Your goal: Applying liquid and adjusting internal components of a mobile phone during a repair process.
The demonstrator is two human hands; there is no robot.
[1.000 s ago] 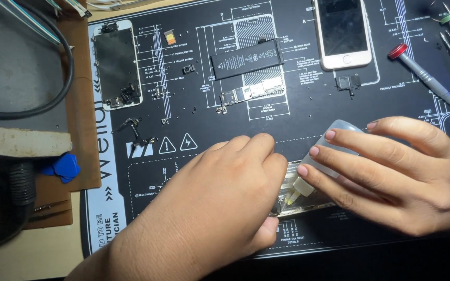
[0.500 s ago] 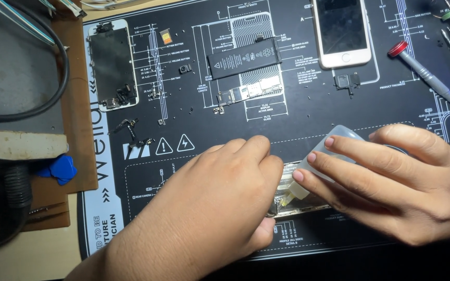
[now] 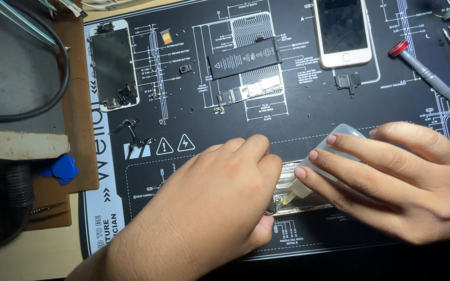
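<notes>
Taking the black repair mat (image 3: 287, 130) as the landmark: off its left edge lie a dark cable (image 3: 53, 99) and blue picks (image 3: 61, 167). On its upper left corner sits a stripped phone screen (image 3: 111, 65), with loose screws and small parts scattered to the right of it. Near the mat's top centre a black battery (image 3: 244, 58) lies across a circuit board (image 3: 251, 91), and right of that rests a white phone (image 3: 341, 31). At the mat's top right lies a red-capped screwdriver (image 3: 425, 73).

On the mat's lower middle, the left hand (image 3: 204, 208) lies palm down, fingers curled and pressed on the left end of a shiny phone frame (image 3: 298, 200), pinning it flat; what is under the palm is hidden. The right hand (image 3: 391, 177) comes in from the mat's lower right, fingers closed around a small clear squeeze bottle (image 3: 334, 148) tilted down and leftward, its yellowish nozzle touching the frame just beside the left fingertips.

To do this well, I would judge that the frame should be kept firmly flat, the nozzle tip right on the seam, and the squeeze gentle so that only a little liquid comes out and none runs over the mat.

Against the picture half a second earlier, little differs: both hands hold the same poses, and the bottle's tip sits at the same spot on the frame.
</notes>
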